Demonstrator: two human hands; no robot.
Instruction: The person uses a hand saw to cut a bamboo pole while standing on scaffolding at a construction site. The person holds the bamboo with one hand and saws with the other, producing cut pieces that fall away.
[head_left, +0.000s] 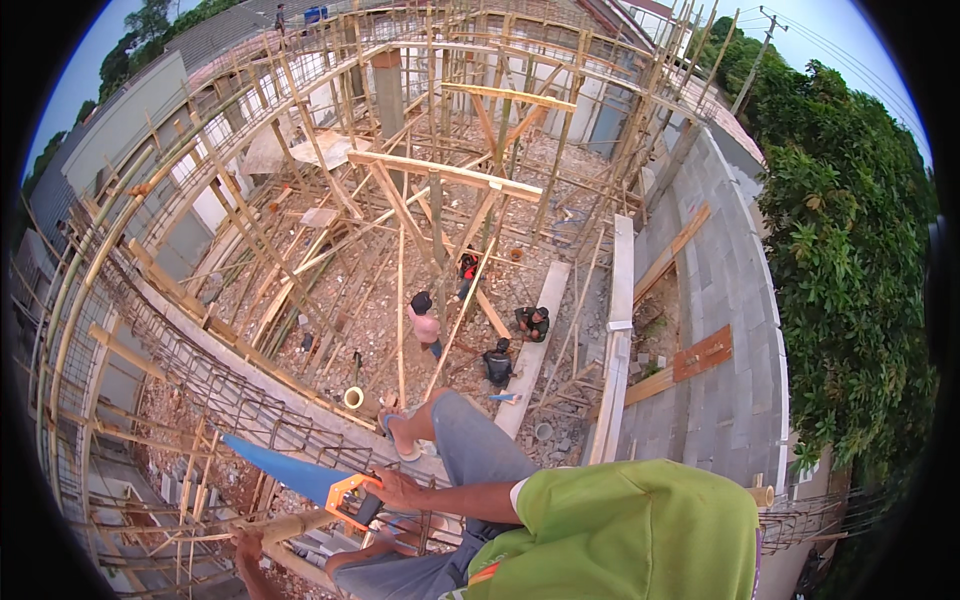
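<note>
My right hand [394,490] grips the orange and black handle of a handsaw [285,468]. Its long blue blade points to the left, above steel bars. Below the saw, my left hand [248,548] is closed around the left end of a pale bamboo pole [298,525], its fingers only partly showing. The blade stands over the pole; whether the teeth touch it I cannot tell. My bent knees, in grey shorts, straddle the spot, and my sandalled right foot [400,436] rests on a concrete beam [345,385] high above the ground.
Several people work far below, one in a pink shirt [425,325]. Rebar cages [200,365] and bamboo scaffolding [90,270] run along the left. Timber frames [450,175] stand over rubble ground. A grey block wall [725,280] and trees [850,260] lie to the right.
</note>
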